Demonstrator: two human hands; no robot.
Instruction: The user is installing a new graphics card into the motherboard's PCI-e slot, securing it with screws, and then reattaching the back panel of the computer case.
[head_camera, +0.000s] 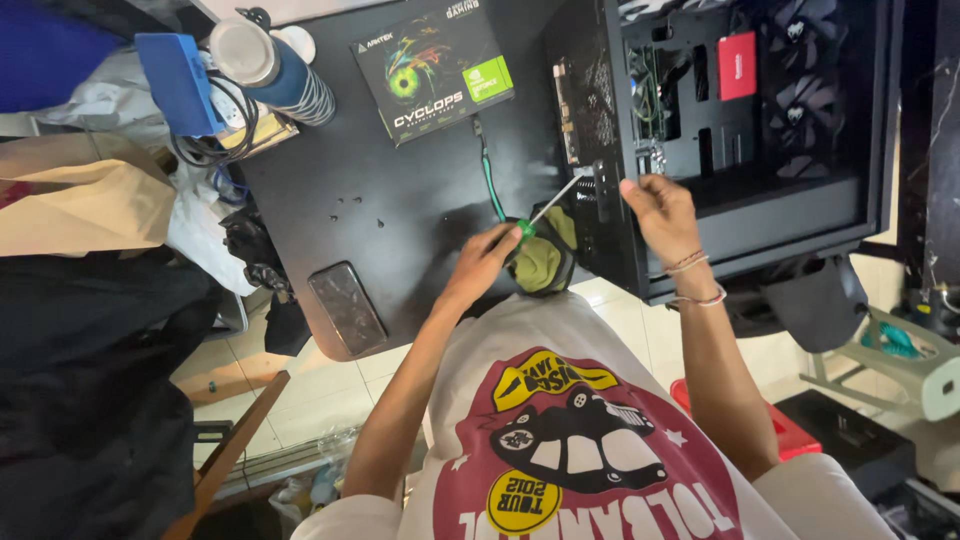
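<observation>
My left hand (487, 258) grips a screwdriver (545, 210) with a green handle. Its shaft points up and right at the rear edge of an open black computer case (760, 215). My right hand (658, 205) rests on that same edge of the case, fingers pinched near the screwdriver's tip. What the fingers pinch is too small to tell. A second green-handled screwdriver (489, 180) lies on the black table (400, 210) just above my left hand. A black and olive pouch (543, 258) sits between my hands.
A graphics card box (433, 68) lies at the table's back. A phone (346, 306) lies face up near the front left corner. A blue bottle (275, 72), a blue box (178, 82) and cables crowd the left. Small screws dot the table. A red box (785, 425) sits on the floor.
</observation>
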